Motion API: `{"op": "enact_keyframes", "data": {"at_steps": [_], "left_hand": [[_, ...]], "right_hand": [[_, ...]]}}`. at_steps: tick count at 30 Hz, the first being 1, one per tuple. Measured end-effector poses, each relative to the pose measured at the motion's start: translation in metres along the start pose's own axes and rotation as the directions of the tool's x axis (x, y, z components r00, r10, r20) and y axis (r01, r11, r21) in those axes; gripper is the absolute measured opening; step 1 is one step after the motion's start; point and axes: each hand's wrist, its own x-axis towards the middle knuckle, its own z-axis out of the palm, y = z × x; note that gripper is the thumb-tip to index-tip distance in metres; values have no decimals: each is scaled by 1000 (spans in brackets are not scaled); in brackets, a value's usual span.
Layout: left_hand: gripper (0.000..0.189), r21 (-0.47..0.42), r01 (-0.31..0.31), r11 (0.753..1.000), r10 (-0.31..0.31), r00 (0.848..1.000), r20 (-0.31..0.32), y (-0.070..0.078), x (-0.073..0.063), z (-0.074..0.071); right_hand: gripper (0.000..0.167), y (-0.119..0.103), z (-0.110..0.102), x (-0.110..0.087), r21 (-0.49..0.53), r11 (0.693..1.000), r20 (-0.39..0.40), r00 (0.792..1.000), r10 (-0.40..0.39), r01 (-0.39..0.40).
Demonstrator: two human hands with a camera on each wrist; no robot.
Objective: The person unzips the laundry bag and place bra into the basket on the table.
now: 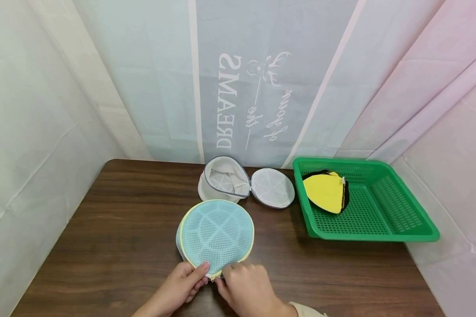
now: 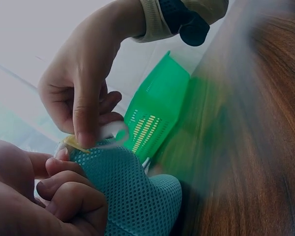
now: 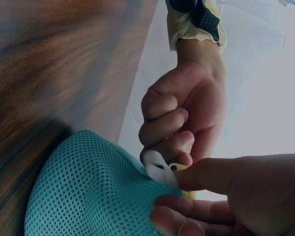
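Observation:
A round light-blue mesh laundry bag (image 1: 217, 231) with a yellow zipper rim stands at the front middle of the table, its mesh lid facing up. My left hand (image 1: 184, 281) grips its near edge, thumb on top of the rim. Just to the right, my right hand (image 1: 247, 286) pinches the yellow zipper rim, fingers curled at the seam. A small white fabric tab (image 3: 156, 167) sticks out between the two hands in the right wrist view. In the left wrist view, the tab is blurred beside the right fingertips.
Behind the blue bag lies a white mesh laundry bag (image 1: 223, 193), unzipped, with its round lid (image 1: 273, 188) folded out to the right. At the back right, a green plastic basket (image 1: 374, 236) holds a yellow and black folded item (image 1: 325, 192). Curtains (image 1: 162, 88) hang around the table.

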Motion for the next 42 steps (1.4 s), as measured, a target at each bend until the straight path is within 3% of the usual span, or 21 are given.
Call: {"op": "enact_keyframes", "data": {"at_steps": [7, 12, 16, 20, 32, 42], "left_hand": [[58, 3, -7, 1000, 7, 1000, 14, 1, 0, 2], [58, 5, -7, 1000, 7, 1000, 16, -1, 0, 1], [58, 15, -7, 1000, 7, 1000, 15, -1, 2, 2], [60, 23, -3, 1000, 2, 1000, 13, 0, 1, 4], [60, 23, 2, 1000, -2, 1000, 13, 3, 0, 8], [60, 63, -6, 998, 5, 1000, 1, 2, 0, 9]], "right_hand": [[45, 0, 0, 0, 25, 1000, 7, 1000, -6, 6], [46, -2, 5, 0, -11, 1000, -100, 995, -21, 20], [44, -5, 9, -1, -36, 999, -203, 978, -47, 41], [38, -7, 10, -1, -41, 998, -248, 968, -46, 37], [46, -7, 9, -2, -91, 995, -205, 978, -49, 30], [38, -5, 2, -2, -158, 973, -127, 974, -189, 169]]}}
